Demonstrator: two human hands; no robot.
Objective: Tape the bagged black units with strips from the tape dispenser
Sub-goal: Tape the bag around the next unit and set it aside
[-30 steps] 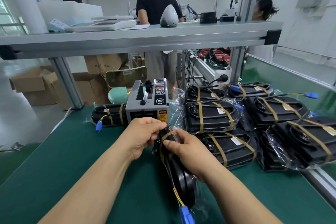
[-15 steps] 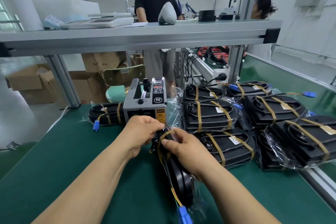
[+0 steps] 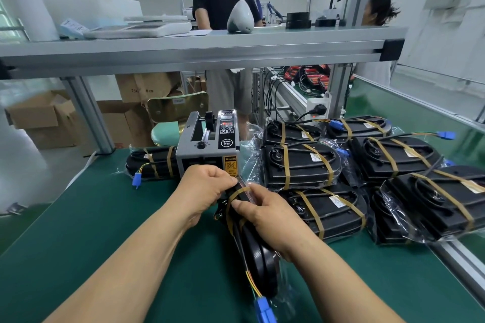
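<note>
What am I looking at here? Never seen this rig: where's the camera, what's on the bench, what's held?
There is no robot. One camera on a person's head looks down at their two bare hands, the grips. The left grip and right grip hold a bagged black unit on edge at the green table and press a brown tape strip round its top. Just behind them stands the grey dispenser. To its right lie taped units in bags, and a lone unit lies to its left. A blue plug ends the held unit's wires.
</note>
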